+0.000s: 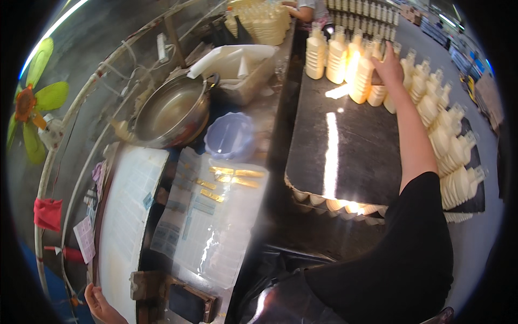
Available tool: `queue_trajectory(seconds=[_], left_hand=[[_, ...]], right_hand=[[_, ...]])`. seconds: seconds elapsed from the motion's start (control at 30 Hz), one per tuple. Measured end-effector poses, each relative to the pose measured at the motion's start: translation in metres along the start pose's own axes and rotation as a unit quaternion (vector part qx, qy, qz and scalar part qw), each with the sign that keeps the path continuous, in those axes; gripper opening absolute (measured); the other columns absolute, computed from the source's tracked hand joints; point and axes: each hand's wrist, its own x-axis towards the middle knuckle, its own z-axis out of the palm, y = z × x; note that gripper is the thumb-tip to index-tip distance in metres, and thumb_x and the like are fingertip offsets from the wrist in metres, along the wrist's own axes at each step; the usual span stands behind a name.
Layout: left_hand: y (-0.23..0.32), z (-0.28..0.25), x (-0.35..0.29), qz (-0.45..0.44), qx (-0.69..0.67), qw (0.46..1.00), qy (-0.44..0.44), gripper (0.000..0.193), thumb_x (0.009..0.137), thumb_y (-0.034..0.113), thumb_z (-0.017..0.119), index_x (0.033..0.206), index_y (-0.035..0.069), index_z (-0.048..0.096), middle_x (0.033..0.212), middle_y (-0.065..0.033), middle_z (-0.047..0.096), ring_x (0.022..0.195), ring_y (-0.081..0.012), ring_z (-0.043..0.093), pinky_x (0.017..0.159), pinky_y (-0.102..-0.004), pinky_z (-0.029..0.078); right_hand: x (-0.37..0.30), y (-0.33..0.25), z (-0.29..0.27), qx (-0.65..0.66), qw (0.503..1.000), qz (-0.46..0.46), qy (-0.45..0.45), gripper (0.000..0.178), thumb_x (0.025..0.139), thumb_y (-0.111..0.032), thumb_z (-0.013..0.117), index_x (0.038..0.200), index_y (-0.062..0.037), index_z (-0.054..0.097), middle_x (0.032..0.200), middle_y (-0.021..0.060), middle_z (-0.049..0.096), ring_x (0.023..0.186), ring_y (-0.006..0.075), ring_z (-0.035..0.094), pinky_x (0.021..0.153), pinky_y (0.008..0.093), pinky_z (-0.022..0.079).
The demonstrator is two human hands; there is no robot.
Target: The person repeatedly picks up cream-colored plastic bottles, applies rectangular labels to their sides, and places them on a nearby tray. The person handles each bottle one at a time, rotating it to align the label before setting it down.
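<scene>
At the far end of a dark board (pixel 345 135), my right hand (pixel 389 67) reaches in among cream-coloured ribbed bottles with clear necks. Its fingers are closed round one bottle (pixel 376 94), partly hidden by the hand and by a brightly lit bottle (pixel 361 75) in front. More bottles (pixel 326 56) stand upright to the left of it. Down at the lower left, my left hand (pixel 102 306) is beside the near end of a white panel (pixel 127 216). Its fingers are bent together; whatever they may hold is too small to make out.
A clear sheet (pixel 216 254) with gold strips (pixel 237 173) lies left of the board. Beyond are a purple bowl (pixel 230 135), a metal pan (pixel 172 110) and a white tub (pixel 240 81). Bottle rows (pixel 450 135) line the right. A fan (pixel 27 102) hangs left; another person (pixel 313 11) works far off.
</scene>
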Motion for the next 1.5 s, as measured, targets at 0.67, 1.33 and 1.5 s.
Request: queue_trajectory(seconds=[0.67,1.33,1.5], left_hand=[[-0.013,-0.029,-0.085,-0.245,-0.134,0.960,-0.006,0.016,0.100,0.007,0.061,0.113,0.001,0.069,0.095,-0.0031,0.067,0.092,-0.0105,0.063,0.086,-0.0240,0.048],[0.066,0.034,-0.154,-0.349,-0.551,0.709,-0.266,0.099,0.069,0.030,0.092,0.148,0.001,0.041,0.138,-0.0140,0.059,0.125,-0.0233,0.061,0.106,-0.0401,0.049],[0.001,0.015,-0.184,-0.444,-0.597,0.665,-0.075,0.082,0.077,0.023,0.085,0.144,0.002,0.043,0.131,-0.0135,0.062,0.116,-0.0268,0.065,0.100,-0.0429,0.055]], right_hand=[[0.073,0.030,0.125,0.019,0.985,-0.169,-0.033,0.053,0.090,-0.045,0.067,0.124,-0.0051,0.062,0.114,0.0208,0.071,0.104,0.0421,0.067,0.090,0.0445,0.051],[-0.432,-0.432,-0.230,0.469,0.362,-0.312,-0.743,0.045,0.103,-0.031,0.060,0.136,-0.0003,0.052,0.090,0.0110,0.071,0.050,0.0059,0.052,0.042,0.0202,0.040],[-0.558,-0.439,-0.213,0.376,0.323,-0.362,-0.790,0.051,0.103,-0.028,0.058,0.144,0.0015,0.047,0.090,0.0095,0.067,0.062,0.0093,0.055,0.051,0.0247,0.042]])
